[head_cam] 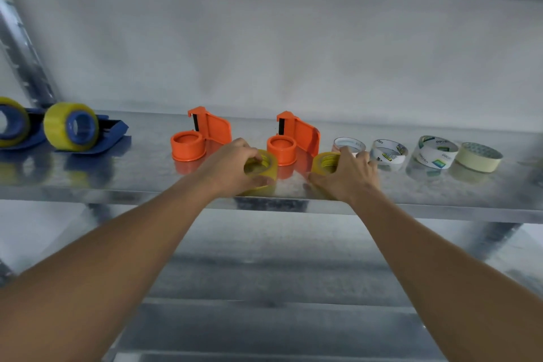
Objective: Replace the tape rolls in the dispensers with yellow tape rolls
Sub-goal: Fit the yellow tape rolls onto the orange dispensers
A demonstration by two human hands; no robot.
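Yellow tape rolls, one clasped by the left hand, one by the right hand, sit on the metal shelf before two empty orange plastic dispensers, likely ready for loading.

A storeroom or workshop, by its looks: a galvanised steel shelf on a slotted upright at upper left, stocked with tape dispensers and spare tape rolls.
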